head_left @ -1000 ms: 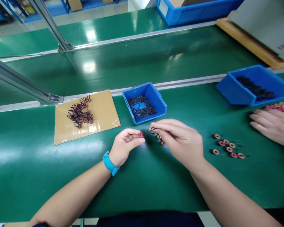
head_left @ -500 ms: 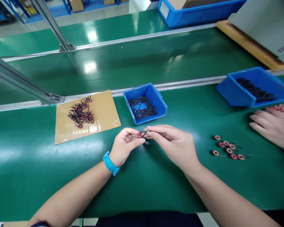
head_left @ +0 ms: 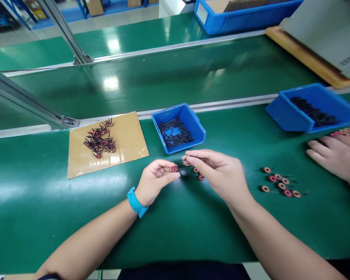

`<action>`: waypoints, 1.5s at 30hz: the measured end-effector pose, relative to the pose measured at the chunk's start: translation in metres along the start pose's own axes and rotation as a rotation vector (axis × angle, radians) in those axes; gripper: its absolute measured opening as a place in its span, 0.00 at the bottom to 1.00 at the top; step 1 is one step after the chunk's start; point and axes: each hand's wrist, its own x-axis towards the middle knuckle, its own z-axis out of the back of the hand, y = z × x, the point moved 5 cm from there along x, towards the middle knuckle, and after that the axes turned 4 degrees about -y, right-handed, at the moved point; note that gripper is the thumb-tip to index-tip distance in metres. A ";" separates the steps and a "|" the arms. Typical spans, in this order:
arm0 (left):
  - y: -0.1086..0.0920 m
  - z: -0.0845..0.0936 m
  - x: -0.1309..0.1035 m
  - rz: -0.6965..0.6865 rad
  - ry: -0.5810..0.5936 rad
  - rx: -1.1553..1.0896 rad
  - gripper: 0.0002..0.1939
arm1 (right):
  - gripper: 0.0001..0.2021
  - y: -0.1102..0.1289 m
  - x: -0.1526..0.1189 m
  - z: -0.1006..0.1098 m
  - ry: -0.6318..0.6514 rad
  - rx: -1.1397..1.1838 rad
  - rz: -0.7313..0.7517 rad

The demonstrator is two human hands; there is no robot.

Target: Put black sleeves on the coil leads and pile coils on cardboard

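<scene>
My left hand (head_left: 156, 179), with a blue band at the wrist, pinches a small red-and-black wound coil (head_left: 174, 169) between thumb and fingers. A thin wire lead points from the coil toward my right hand (head_left: 218, 169). That hand is closed at the fingertips on a short black tube (head_left: 185, 158), mostly covered by the fingers. Below and partly behind my right fingers lie a few more coils (head_left: 201, 177) on the green bench. Just beyond my hands stands a blue bin (head_left: 200, 134) holding many short black tubes (head_left: 175, 138).
A cardboard sheet (head_left: 128, 144) at left carries a pile of coils with black-sleeved leads (head_left: 100, 140). Loose coils (head_left: 282, 186) lie to the right. Another person's hand (head_left: 332, 157) rests near more coils (head_left: 347, 134) and a second blue bin (head_left: 291, 112). A metal post (head_left: 26, 95) stands at left.
My right hand has drawn back slightly to the right and up, opening a gap from the coil. The coil in my left hand has shifted slightly right. Coils beneath my right hand now show.
</scene>
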 end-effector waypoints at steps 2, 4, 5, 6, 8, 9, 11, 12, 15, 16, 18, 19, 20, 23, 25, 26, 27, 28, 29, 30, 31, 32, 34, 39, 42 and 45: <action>0.000 0.000 0.000 -0.001 0.001 0.002 0.13 | 0.05 0.001 0.000 -0.001 0.003 -0.004 -0.017; 0.000 0.000 0.000 0.000 0.004 0.001 0.13 | 0.05 0.001 0.000 -0.001 0.008 -0.008 -0.022; 0.000 0.000 0.000 0.002 0.005 0.001 0.13 | 0.05 0.001 0.000 -0.001 0.010 -0.008 -0.021; 0.000 0.000 0.000 0.004 0.007 0.000 0.13 | 0.05 0.001 0.000 -0.001 0.011 -0.007 -0.020; 0.000 -0.001 0.000 0.008 0.010 -0.004 0.13 | 0.05 0.000 0.000 -0.002 0.014 -0.005 -0.022; 0.000 -0.001 0.000 0.009 0.011 -0.007 0.13 | 0.05 0.000 0.000 -0.002 0.017 -0.005 -0.025; 0.000 -0.001 0.000 0.010 0.013 -0.014 0.13 | 0.05 0.000 0.000 -0.003 0.031 -0.007 -0.036; 0.000 -0.001 0.000 0.010 0.013 -0.018 0.13 | 0.05 0.000 0.000 -0.003 0.040 -0.010 -0.037; 0.000 -0.001 0.000 0.007 0.012 -0.025 0.13 | 0.06 0.001 0.000 -0.003 0.049 -0.040 -0.021; 0.000 0.000 0.000 0.007 0.009 -0.025 0.13 | 0.06 0.001 0.000 -0.002 0.055 -0.050 -0.008; 0.000 0.000 0.000 0.008 0.003 -0.024 0.13 | 0.06 0.002 0.000 -0.002 0.081 -0.066 0.035; 0.000 0.000 0.001 0.008 0.000 -0.024 0.13 | 0.07 0.004 -0.001 -0.003 0.105 -0.074 0.064; 0.000 0.001 0.001 0.008 -0.004 -0.025 0.13 | 0.07 0.005 -0.001 -0.003 0.131 -0.082 0.097; 0.000 0.000 0.001 0.017 -0.012 -0.050 0.14 | 0.09 0.008 -0.001 -0.005 0.202 -0.109 0.186; 0.000 0.000 0.001 0.036 -0.017 -0.079 0.14 | 0.10 0.009 0.000 -0.004 0.226 -0.110 0.218; 0.000 -0.001 0.001 0.051 -0.017 -0.095 0.14 | 0.10 0.008 0.000 -0.003 0.222 -0.101 0.228; 0.000 -0.001 0.001 0.071 -0.014 -0.112 0.14 | 0.10 0.008 0.001 -0.001 0.205 -0.089 0.237; 0.000 -0.002 0.001 0.094 -0.008 -0.131 0.14 | 0.09 0.007 0.002 0.001 0.173 -0.077 0.240; 0.001 -0.003 0.000 0.119 0.003 -0.150 0.14 | 0.09 0.005 0.003 0.004 0.135 -0.069 0.235; 0.001 -0.004 0.000 0.142 0.017 -0.170 0.14 | 0.09 0.003 0.005 0.006 0.098 -0.063 0.220; 0.001 -0.005 -0.001 0.163 0.033 -0.186 0.14 | 0.09 0.000 0.005 0.008 0.066 -0.056 0.196; 0.001 -0.006 -0.001 0.179 0.048 -0.198 0.14 | 0.09 -0.003 0.006 0.009 0.042 -0.045 0.165; 0.002 -0.006 -0.002 0.205 0.075 -0.202 0.14 | 0.08 -0.009 0.006 0.009 0.030 -0.008 0.088; 0.003 -0.007 -0.003 0.228 0.109 -0.199 0.13 | 0.07 -0.008 0.002 0.004 0.048 0.015 -0.021; 0.002 -0.008 -0.004 0.226 0.112 -0.197 0.13 | 0.07 -0.002 0.000 0.002 0.051 -0.010 0.013; 0.002 -0.010 -0.004 0.228 0.118 -0.198 0.13 | 0.08 0.002 0.000 0.000 0.071 -0.023 0.047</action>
